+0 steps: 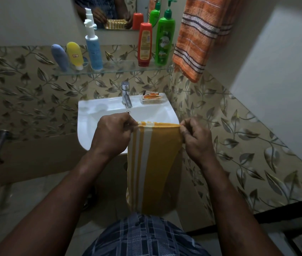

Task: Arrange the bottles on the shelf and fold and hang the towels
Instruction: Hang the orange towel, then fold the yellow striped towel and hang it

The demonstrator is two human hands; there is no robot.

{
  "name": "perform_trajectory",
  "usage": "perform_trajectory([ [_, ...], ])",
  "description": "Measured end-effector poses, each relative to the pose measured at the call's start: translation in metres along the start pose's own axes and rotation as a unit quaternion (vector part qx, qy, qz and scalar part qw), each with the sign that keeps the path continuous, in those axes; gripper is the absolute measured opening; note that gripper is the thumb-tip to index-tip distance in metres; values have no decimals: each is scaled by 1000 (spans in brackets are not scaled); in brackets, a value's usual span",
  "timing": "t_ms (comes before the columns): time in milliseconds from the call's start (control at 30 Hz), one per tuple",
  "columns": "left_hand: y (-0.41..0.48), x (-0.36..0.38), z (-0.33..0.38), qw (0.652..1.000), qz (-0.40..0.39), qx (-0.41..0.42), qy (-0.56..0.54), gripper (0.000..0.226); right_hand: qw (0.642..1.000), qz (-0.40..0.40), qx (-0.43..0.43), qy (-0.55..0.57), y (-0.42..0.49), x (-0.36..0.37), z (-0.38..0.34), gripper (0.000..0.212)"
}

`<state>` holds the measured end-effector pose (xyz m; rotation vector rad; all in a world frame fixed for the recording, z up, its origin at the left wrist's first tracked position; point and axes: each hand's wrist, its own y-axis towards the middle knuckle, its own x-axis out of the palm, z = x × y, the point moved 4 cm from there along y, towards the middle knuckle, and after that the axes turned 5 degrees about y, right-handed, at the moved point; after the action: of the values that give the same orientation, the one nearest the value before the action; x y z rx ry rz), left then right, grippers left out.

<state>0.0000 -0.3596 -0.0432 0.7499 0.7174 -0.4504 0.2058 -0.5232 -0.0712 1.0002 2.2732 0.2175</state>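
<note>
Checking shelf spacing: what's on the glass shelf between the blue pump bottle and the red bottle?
Nothing: in the head view, the glass shelf is bare between the blue pump bottle and the red bottle.

On my remote feed from the head camera I see the wearer's own body. The left hand (112,134) and right hand (197,137) are bare. Both forearms (63,191) are uncovered along all their visible length. At the bottom centre is a checked garment (146,235) over the belly: slate blue cloth with dark navy squares, crossed by thin pale grey lines. The mirror (107,4) dimly reflects similar dark checked cloth on the torso.
</note>
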Motion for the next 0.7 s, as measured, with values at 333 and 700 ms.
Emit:
perform_trajectory([
  [333,0,-1,-22,980,-45,-74,-179,18,982,6,97,159,-4,7,-1,23],
  [700,-11,55,-18,853,-127,-232,-449,14,960,-3,88,266,10,-5,-30,19],
])
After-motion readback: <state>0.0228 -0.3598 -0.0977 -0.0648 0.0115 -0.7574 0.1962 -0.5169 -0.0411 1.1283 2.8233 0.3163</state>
